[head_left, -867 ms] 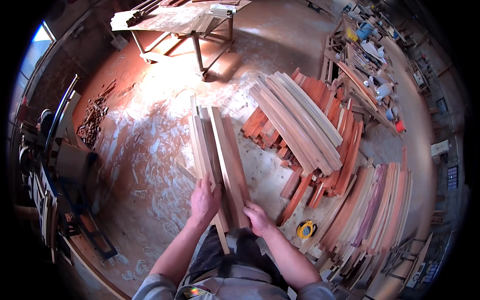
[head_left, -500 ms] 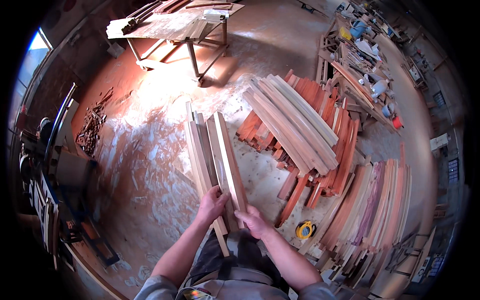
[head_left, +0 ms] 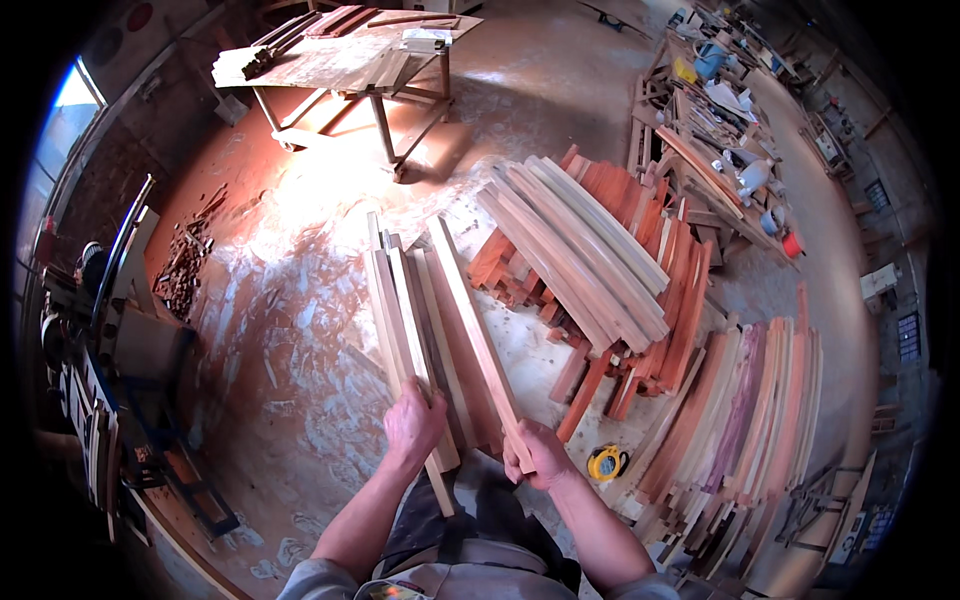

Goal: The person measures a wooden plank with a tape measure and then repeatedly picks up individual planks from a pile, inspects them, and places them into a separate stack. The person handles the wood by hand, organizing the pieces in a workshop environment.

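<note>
R hand (head_left: 538, 455) is closed round the lower end of a pale squared wood strip (head_left: 475, 320), fingers and thumb wrapped on it; the strip runs up & away to the L, its far end well beyond the hand, a short bit of its near end showing past the fingers. L hand (head_left: 413, 425) is curled over the narrow L-side strips (head_left: 410, 320), near their lower ends; can't tell exactly how many it grips. One end pokes out below that hand, over the dark trousers (head_left: 500, 515). B/w the two hands lies a wider reddish-brown board (head_left: 467, 375), approx. parallel to the L-side strips, w/ the R-hand strip angled across its R side. Just R of & below the R hand, apart from it: yellow-and-black tape measure (head_left: 606, 463) on the floor. Further R, a row of mixed-tone slats (head_left: 720, 410), incl. a purplish one. Beyond, up & R of the hands, pale planks (head_left: 575, 255) lie on a red-brown timber stack (head_left: 690, 290). Top L, well off: wooden table (head_left: 340, 68) w/ more timber on it.
</note>
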Motion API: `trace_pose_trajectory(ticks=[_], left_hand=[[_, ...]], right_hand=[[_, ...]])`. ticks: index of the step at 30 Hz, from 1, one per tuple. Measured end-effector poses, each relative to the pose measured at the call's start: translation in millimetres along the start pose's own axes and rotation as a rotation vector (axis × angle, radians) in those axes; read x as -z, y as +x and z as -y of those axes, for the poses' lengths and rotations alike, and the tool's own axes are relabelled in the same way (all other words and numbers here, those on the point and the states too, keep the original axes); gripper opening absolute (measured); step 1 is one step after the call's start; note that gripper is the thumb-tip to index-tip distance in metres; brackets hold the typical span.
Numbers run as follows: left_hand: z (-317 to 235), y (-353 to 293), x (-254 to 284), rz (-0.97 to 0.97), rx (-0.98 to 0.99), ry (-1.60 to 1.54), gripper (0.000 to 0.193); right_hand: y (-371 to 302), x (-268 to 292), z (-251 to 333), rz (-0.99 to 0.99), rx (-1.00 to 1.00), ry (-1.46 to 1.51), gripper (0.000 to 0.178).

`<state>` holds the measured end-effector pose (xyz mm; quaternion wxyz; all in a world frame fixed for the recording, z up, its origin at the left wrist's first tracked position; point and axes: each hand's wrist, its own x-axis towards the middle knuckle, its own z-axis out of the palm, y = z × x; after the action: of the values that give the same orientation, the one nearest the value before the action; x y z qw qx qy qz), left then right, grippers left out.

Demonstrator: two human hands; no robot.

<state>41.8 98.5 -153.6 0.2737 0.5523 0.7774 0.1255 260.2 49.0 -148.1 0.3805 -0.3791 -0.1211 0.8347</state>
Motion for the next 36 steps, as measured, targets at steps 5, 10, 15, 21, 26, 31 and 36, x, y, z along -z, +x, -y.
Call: trace_pose_trajectory(ticks=[5,10,15,21,26,31,36], left_hand=[[-12.4,-0.5,-2.4,-0.032,-0.033,0.098,0.061],[-28.2,-1.6,1.4,0.051,-0.084,0.205,0.066],[-16.2,1.4,-14.5,0.032,-0.036,0.377,0.057],[-39.4,-11.1,14.5,0.102,-0.161,0.101,0.062],[-98.9,-50.4,10.7,0.495,-0.058,-0.927,0.058],[-105.8,-67.3,-11.0,0.383,0.010,-1.080,0.019],[-104.4,-68.7,-9.4,0.294,-0.165,-1.030,0.037]], right_hand=[[-17.5,7.7,5.3,0.199,-0.084,0.291,0.048],[-31.8,13.8,5.4,0.363,-0.121,0.479,0.054],[-43.6,12.6,4.0,0.493,-0.080,0.579,0.058],[-57.7,13.0,0.7,0.601,-0.043,0.668,0.060],[-78.2,22.8,-3.6,0.460,-0.026,0.531,0.052],[-94.2,-13.3,6.6,-0.136,0.200,-0.859,0.028],[-158.1,25.1,42.4,-0.375,0.505,-1.181,0.045]])
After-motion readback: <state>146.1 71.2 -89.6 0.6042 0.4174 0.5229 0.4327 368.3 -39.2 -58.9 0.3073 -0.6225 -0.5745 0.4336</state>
